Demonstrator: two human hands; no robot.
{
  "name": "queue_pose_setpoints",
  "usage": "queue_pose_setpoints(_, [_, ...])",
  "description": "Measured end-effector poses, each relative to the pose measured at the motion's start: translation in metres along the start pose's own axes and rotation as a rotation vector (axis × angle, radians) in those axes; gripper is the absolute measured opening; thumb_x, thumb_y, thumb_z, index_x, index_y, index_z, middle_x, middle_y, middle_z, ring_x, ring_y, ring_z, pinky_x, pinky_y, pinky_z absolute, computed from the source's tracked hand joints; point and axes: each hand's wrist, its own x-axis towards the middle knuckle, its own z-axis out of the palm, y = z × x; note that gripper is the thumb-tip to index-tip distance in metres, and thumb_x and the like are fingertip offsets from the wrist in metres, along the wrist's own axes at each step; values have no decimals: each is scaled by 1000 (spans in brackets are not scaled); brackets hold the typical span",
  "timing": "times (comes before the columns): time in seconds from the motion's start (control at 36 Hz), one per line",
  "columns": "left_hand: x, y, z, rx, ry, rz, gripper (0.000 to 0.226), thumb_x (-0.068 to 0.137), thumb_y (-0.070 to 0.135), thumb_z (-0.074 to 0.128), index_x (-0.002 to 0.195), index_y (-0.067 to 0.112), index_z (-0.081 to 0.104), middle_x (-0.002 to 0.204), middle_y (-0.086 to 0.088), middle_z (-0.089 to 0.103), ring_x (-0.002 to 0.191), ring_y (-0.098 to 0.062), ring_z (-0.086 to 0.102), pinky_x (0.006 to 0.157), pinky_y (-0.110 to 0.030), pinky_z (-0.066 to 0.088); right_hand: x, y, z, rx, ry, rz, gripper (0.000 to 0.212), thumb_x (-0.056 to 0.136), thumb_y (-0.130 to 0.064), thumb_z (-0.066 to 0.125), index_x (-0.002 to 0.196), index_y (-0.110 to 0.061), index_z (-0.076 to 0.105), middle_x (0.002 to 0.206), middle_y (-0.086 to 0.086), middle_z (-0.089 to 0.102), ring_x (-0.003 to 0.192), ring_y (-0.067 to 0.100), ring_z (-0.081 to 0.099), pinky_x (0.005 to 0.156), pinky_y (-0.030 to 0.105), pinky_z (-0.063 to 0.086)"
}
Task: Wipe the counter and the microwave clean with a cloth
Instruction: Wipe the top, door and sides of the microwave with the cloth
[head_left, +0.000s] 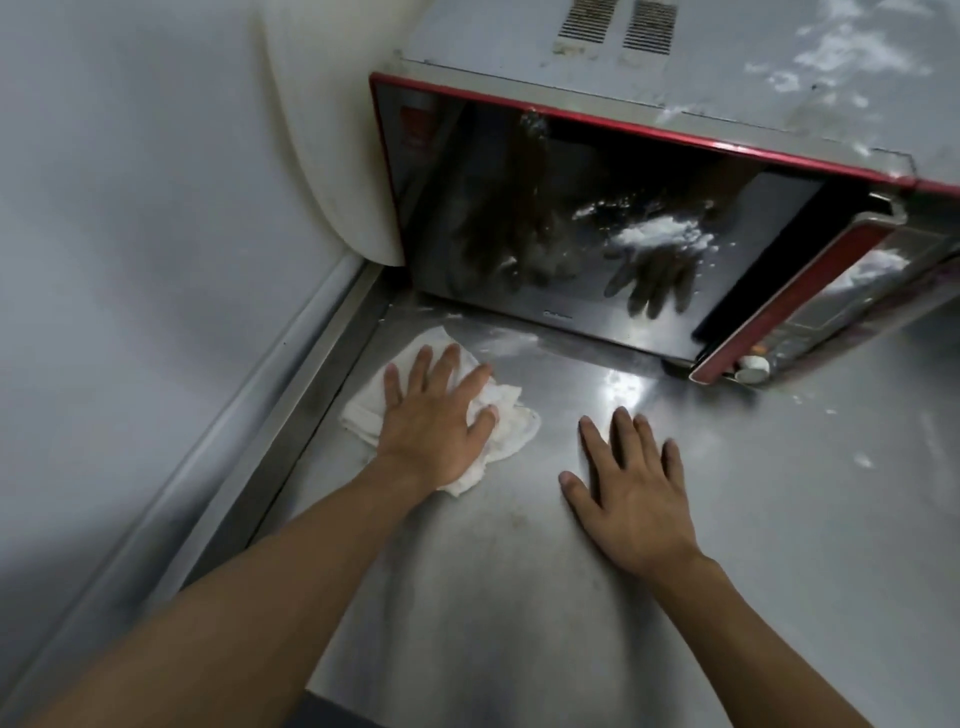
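The left hand and the right hand are bare, with short nails, and both forearms are bare as far as they show.

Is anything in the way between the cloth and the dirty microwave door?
No, nothing visible blocks it. The left hand presses the cloth flat on the counter, and only bare steel with a smear of white powder lies between the cloth and the microwave door.

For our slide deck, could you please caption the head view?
Left hand presses a white cloth on the steel counter before a powder-smeared microwave; right hand rests flat nearby.
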Motion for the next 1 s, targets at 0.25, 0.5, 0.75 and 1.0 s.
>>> queue_pose_setpoints(0.25, [-32, 2, 5, 9, -11, -36, 104, 89, 75, 34, 165, 14, -3, 175, -4, -2, 161, -26, -3, 129, -54, -1, -3, 6, 1, 28, -1, -17, 80, 90, -73, -2, 163, -40, -3, 172, 3, -9, 158, 24, -11, 127, 48, -8])
queue_pose_setpoints(0.5, [-52, 8, 17, 70, -31, -114, 95, 84, 82, 12, 165, 35, -7, 171, -16, -20, 158, -38, -18, 125, -62, -9, -1, 6, 2, 49, 11, -9, 77, 93, -72, 3, 163, -40, -2, 172, 4, -7, 158, 25, -10, 127, 49, -6])
queue_pose_setpoints(0.75, [53, 25, -6, 16, -74, -203, 76, 101, 72, 17, 165, 37, -3, 172, -13, -17, 158, -38, -17, 124, -64, -10, 0, 8, 8, 56, 30, -34, 74, 95, -72, 2, 161, -41, -8, 171, 4, -13, 158, 26, -15, 126, 51, -8])
queue_pose_setpoints(1.0, [63, 42, -4, 80, -105, -2, 61, 107, 60, 16, 163, 44, -2, 173, -5, -16, 159, -29, -15, 125, -62, -10, 1, 11, 8, 63, 29, -50, 72, 98, -72, 10, 162, -42, -5, 171, 3, -14, 157, 25, -16, 126, 50, -9])
